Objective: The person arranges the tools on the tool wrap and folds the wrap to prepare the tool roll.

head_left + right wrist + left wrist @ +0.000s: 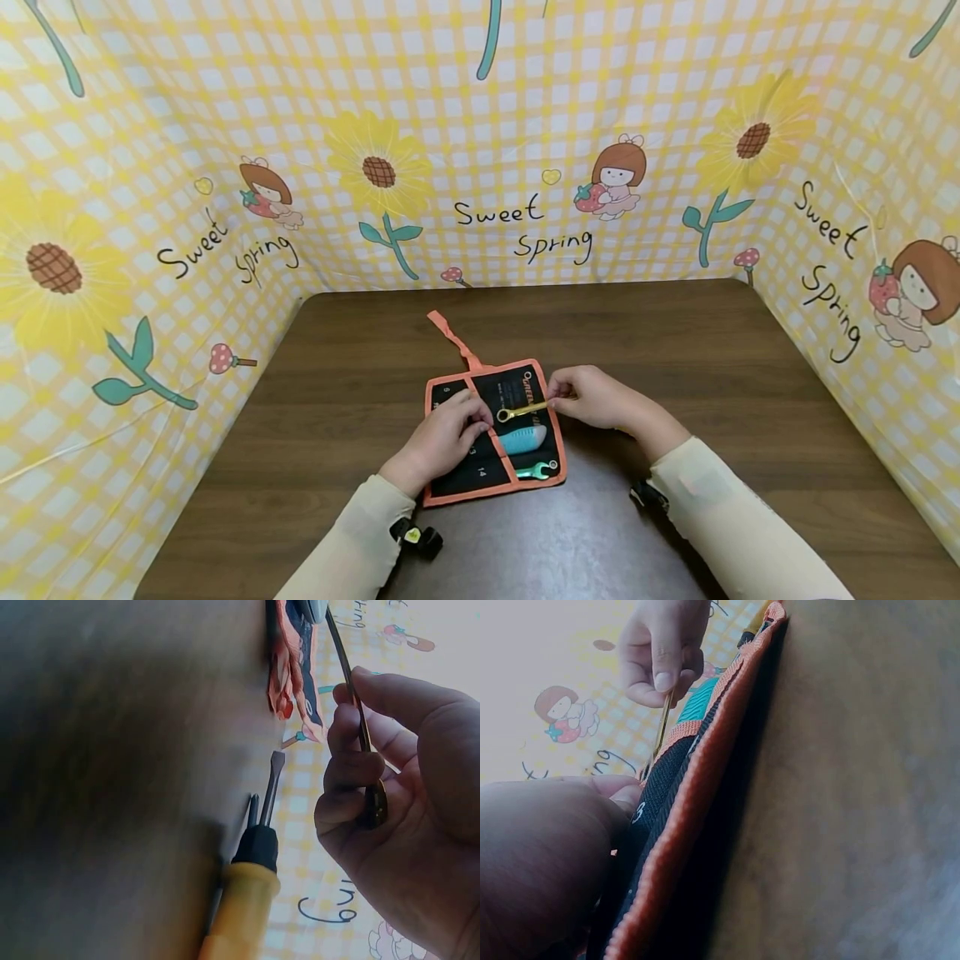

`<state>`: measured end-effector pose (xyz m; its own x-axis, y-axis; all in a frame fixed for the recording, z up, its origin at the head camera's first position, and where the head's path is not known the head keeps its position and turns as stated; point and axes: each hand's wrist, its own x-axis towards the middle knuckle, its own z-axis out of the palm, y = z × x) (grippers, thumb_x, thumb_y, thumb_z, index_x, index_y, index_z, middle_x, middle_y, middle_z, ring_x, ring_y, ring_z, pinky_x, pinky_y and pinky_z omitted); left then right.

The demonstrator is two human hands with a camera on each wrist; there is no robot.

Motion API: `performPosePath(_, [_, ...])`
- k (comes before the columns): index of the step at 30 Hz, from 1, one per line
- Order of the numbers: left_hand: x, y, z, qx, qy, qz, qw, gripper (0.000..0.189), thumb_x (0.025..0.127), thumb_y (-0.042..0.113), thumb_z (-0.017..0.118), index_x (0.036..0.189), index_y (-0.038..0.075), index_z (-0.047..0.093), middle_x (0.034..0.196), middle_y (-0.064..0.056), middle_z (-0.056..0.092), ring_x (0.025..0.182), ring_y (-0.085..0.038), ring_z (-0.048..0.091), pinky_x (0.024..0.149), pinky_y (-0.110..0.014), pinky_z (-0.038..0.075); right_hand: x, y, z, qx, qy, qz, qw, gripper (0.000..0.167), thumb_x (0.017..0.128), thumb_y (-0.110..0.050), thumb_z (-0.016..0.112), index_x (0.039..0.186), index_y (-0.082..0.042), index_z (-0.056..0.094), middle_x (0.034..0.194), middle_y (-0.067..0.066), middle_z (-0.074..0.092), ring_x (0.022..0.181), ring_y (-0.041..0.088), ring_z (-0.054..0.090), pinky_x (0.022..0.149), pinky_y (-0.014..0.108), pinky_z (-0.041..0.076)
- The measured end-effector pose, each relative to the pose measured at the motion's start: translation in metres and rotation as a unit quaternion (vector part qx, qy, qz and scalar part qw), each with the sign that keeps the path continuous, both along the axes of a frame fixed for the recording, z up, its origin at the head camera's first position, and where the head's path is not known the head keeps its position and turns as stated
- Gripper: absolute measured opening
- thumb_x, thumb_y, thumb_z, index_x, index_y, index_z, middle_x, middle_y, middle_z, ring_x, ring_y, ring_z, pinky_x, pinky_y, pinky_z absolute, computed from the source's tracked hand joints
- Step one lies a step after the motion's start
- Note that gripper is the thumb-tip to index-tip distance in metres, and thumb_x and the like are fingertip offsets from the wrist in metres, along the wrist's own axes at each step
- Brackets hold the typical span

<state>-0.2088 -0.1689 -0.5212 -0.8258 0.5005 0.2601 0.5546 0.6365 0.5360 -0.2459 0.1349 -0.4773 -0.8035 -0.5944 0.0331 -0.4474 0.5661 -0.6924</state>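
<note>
My right hand pinches the gold metal ring wrench, not yet pocketed; left hand pinches the orange-trimmed black fabric pouch. Green metal wrench already in, near-right corner.

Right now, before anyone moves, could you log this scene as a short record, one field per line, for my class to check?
surface: brown wood-grain table
pouch: black tool pouch with orange trim
strap: orange strap extending from the pouch's far side
left hand: appears to pinch the orange pocket edge
right hand: holds a gold ring-end wrench, ring over the pouch
in pockets: teal grip, tool type hidden; green open-ended wrench
near right hand: yellow-handled flat-blade screwdriver
backdrop: yellow-checked "Sweet Spring" cloth
</note>
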Motion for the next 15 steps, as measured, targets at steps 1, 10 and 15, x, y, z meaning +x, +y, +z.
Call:
performPosePath(1, [0.000, 0.000, 0.000, 0.001, -0.001, 0.000, 1.0000, 0.017, 0.102, 0.013, 0.071, 0.099, 0.029, 0.067, 0.101, 0.013, 0.056, 0.088, -0.006, 0.055, 0.079, -0.030, 0.052, 0.000, -0.001, 0.000, 0.001, 0.001, 0.003, 1.0000, 0.006, 0.099, -0.011, 0.073, 0.093, -0.012, 0.071, 0.079, -0.007, 0.065, 0.070, 0.011, 0.056, 0.065, 0.030, 0.048])
performPosePath(10, [0.001, 0.000, 0.000, 0.001, 0.000, -0.003, 1.0000, 0.017, 0.102, 0.013, 0.070, 0.098, 0.029, 0.066, 0.101, 0.013, 0.056, 0.087, -0.006, 0.056, 0.078, -0.030, 0.052, -0.001, -0.011, 0.001, 0.018, -0.016, 0.023, 0.9994, 0.007, 0.100, -0.013, 0.072, 0.094, -0.015, 0.072, 0.077, -0.008, 0.064, 0.067, 0.011, 0.055, 0.063, 0.030, 0.046])
performPosePath(15, [0.001, 0.001, 0.000, -0.001, 0.002, -0.002, 1.0000, 0.017, 0.103, 0.012, 0.068, 0.098, 0.029, 0.065, 0.101, 0.015, 0.055, 0.086, -0.006, 0.056, 0.078, -0.030, 0.052, -0.003, -0.013, 0.001, 0.027, -0.017, 0.033, 0.9990, 0.009, 0.100, -0.011, 0.071, 0.093, -0.017, 0.070, 0.076, -0.008, 0.063, 0.067, 0.010, 0.054, 0.063, 0.029, 0.047])
